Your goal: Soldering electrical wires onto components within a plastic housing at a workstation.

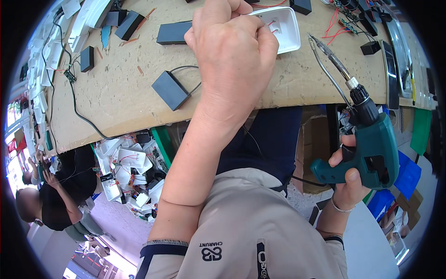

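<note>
My right hand (349,174) grips a green pistol-shaped soldering gun (383,144) with a finger at its trigger. Its metal tip points up over the table, just right of a small white plastic case (288,31). Inside that case two short red wires show. My left hand (232,46) is closed, its fingers curled at the case's left edge, partly covering it. What the fingertips pinch is hidden behind the hand. Beside this hand lies a black rectangular block (172,33). Another black block (171,90) with a dark cable sits nearer the table's front edge.
More black blocks (129,25) and white plastic housings (88,23) lie at the left on the worn tabletop (121,102). Circuit boards with red wires (346,25) crowd the far right. Below the table, a heap of white cases (132,158) stands left. Another person (60,200) works at far left.
</note>
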`<state>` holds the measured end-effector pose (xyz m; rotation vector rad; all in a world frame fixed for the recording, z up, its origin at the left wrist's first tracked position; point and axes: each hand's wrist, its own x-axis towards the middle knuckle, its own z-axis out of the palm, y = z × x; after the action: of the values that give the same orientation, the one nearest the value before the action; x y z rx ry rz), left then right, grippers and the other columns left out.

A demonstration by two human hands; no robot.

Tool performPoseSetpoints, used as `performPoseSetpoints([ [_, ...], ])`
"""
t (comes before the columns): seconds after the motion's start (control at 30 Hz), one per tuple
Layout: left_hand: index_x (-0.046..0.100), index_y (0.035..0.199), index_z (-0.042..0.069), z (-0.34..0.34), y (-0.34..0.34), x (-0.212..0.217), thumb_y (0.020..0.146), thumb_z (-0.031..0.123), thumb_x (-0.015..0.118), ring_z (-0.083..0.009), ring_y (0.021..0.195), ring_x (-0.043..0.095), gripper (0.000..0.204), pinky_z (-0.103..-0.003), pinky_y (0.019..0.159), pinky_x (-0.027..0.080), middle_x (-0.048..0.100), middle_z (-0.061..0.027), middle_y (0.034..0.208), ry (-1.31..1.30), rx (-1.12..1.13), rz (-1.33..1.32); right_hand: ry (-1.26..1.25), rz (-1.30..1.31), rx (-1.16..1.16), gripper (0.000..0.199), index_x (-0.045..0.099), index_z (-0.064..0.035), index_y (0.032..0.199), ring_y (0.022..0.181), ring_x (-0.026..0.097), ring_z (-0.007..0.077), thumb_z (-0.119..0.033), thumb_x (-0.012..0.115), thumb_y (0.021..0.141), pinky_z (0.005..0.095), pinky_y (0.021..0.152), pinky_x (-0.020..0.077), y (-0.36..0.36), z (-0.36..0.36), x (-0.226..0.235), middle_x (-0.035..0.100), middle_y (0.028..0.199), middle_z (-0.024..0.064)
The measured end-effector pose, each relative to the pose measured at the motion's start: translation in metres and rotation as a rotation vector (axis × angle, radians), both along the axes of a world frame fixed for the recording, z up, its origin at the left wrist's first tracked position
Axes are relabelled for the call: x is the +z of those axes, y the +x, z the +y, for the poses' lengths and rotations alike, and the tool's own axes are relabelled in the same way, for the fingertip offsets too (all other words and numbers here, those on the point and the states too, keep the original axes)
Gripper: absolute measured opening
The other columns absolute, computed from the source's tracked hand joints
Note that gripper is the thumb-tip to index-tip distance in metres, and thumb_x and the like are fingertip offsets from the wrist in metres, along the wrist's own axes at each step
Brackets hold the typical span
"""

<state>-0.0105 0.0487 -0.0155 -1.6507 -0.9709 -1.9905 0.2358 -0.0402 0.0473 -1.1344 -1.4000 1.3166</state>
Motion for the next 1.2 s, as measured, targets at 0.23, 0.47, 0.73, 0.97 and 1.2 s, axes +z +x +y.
performPoseSetpoints([
  [0.23, 0.062, 0.078, 0.004, -0.055, -0.003, 0.034, 0.057, 0.016, 0.070, -0.0247, 0.090, 0.051, 0.025, -0.036, 0.078, 0.034, 0.054, -0.0095, 0.095, -0.823, 0.235, 0.237, 0.018, 0.068, 0.010, 0.062, 0.036, 0.0087, 0.118, 0.067, 0.058, 0.0176, -0.023, 0.066, 0.074, 0.0239, 0.056, 0.0494, 0.000, -0.005, -0.004, 0.053, 0.102, 0.0220],
  [0.47, 0.054, 0.090, 0.001, -0.080, 0.000, 0.023, 0.059, 0.017, 0.072, -0.0340, 0.104, 0.043, 0.040, -0.040, 0.084, 0.038, 0.044, -0.0171, 0.111, -0.988, 0.220, 0.220, 0.042, 0.141, 0.048, 0.056, 0.035, 0.0076, 0.119, 0.073, 0.055, 0.0161, -0.019, 0.062, 0.077, 0.0244, 0.060, 0.0457, 0.017, -0.014, -0.011, 0.051, 0.110, 0.0194],
  [0.73, 0.063, 0.088, 0.006, -0.177, -0.094, 0.085, 0.061, 0.016, 0.075, -0.0220, 0.098, 0.050, 0.031, -0.029, 0.080, 0.043, 0.048, -0.0109, 0.107, -0.810, -0.313, -0.313, 0.090, 0.207, 0.117, 0.053, 0.038, 0.0051, 0.118, 0.073, 0.057, 0.0150, -0.022, 0.062, 0.078, 0.0211, 0.060, 0.0487, 0.017, -0.011, -0.007, 0.052, 0.110, 0.0170],
  [0.97, 0.063, 0.089, 0.003, -0.317, -0.206, 0.130, 0.056, 0.012, 0.076, -0.0199, 0.098, 0.050, 0.037, -0.027, 0.085, 0.036, 0.049, -0.0125, 0.110, -1.317, -0.215, -0.172, 0.096, 0.213, 0.123, 0.056, 0.037, 0.0055, 0.119, 0.069, 0.056, 0.0156, -0.022, 0.063, 0.077, 0.0222, 0.058, 0.0485, 0.005, -0.018, 0.000, 0.052, 0.109, 0.0179],
  [1.2, 0.063, 0.080, 0.013, -0.383, -0.214, 0.025, 0.054, 0.012, 0.066, -0.0282, 0.115, 0.039, 0.026, -0.043, 0.095, 0.025, 0.047, -0.0109, 0.119, -1.920, 0.699, 0.152, 0.088, 0.226, 0.202, 0.059, 0.035, 0.0048, 0.121, 0.066, 0.054, 0.0157, -0.020, 0.064, 0.076, 0.0248, 0.056, 0.0468, -0.019, -0.028, 0.003, 0.052, 0.107, 0.0195],
])
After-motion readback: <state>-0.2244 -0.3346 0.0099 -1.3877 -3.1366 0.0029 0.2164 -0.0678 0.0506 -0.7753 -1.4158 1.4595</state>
